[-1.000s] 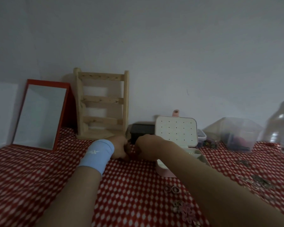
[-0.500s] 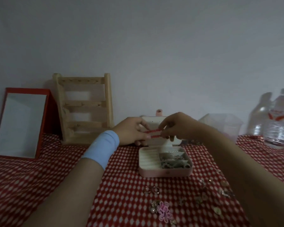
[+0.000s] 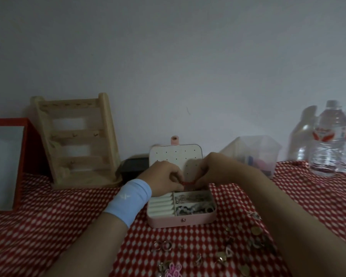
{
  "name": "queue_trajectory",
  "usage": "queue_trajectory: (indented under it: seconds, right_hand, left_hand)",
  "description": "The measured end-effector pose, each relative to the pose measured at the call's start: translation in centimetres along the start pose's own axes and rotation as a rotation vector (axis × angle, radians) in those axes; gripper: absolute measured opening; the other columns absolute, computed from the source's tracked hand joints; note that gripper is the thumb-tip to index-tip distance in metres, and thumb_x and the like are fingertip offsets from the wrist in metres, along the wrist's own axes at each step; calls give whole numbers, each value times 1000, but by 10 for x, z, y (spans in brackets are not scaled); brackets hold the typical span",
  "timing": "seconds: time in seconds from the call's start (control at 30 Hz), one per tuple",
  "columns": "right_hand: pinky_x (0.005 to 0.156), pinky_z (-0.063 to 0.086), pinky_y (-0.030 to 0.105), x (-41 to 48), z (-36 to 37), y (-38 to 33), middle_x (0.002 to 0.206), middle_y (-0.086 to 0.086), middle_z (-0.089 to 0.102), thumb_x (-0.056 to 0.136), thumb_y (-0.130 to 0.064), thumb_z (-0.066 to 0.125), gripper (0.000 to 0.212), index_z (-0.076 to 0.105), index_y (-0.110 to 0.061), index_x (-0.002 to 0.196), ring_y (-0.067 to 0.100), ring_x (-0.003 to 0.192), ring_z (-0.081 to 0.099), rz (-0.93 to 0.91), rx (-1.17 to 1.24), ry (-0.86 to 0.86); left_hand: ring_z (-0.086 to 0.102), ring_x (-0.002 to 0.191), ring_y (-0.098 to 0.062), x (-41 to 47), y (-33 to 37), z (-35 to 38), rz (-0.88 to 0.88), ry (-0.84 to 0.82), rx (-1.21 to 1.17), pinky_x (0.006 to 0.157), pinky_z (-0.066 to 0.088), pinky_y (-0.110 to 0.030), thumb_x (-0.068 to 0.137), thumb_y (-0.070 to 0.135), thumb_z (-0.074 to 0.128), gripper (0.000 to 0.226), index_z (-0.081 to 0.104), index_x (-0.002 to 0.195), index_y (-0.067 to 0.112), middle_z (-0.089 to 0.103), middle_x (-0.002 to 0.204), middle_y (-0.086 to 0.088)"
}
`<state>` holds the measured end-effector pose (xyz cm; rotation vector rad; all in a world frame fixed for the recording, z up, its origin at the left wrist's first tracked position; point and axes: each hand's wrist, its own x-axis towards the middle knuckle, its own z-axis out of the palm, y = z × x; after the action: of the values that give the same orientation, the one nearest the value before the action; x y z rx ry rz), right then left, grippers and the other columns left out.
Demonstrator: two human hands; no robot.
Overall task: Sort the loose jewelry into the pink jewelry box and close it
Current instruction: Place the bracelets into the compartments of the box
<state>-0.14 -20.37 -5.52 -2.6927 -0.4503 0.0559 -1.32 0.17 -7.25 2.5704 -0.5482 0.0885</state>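
Observation:
The pink jewelry box lies open on the red checked cloth, its perforated white lid standing upright behind. Its right compartments hold several pieces; the left side has ring rolls. My left hand, with a blue wristband, and my right hand meet just above the back of the box. Both pinch a small red piece of jewelry between them. Loose rings, a pink flower piece and gold charms lie in front of the box.
A wooden jewelry stand and a red-framed mirror stand at the back left. A black box sits behind my left hand. A clear plastic container and water bottles stand at the back right.
The view has tilted down and the box now shows fully. Both hands have come down with the red piece, from in front of the lid to just above the box's back compartments.

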Motion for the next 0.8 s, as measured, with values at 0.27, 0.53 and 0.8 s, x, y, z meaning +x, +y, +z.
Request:
queue_trajectory:
  seconds: [0.27,0.53,0.8]
  right_hand:
    - [66,47,13,-3,3,-7,80,-18,73,79,-30,82,12,81,-31,90,-3,75,63,-70,-19,38]
    - [48,29,6,-1,7,-11,69,-19,60,81,-34,81,7,78,-29,85,-4,64,53,-31,-166,22]
    - [55,35,4,-2,4,-11,92,-17,74,88,-26,74,11,81,-31,95,-5,76,60,-51,-135,15]
  left_hand:
    - [54,74,5,-7,-10,8,84,73,51,72,41,-12,83,24,76,19,72,101,28,63,89,16]
    - [56,93,-12,-7,-11,9,117,39,196,88,47,-29,92,33,64,23,74,112,26,54,97,9]
    - [58,91,-8,-10,-5,8,141,64,316,83,51,-31,92,35,60,15,75,94,30,60,100,15]
